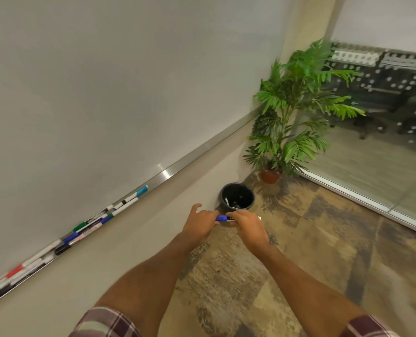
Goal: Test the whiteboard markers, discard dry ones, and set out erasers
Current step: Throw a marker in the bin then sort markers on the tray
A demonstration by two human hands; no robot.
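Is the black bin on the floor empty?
Not empty. Inside the round black bin by the wall lies at least one white marker; a darker shape beside it is too blurry to name.

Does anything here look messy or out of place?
Only the markers: they lie jumbled, overlapping in the whiteboard tray. A marker in the black bin fits the sorting. Nothing looks spilled or broken.
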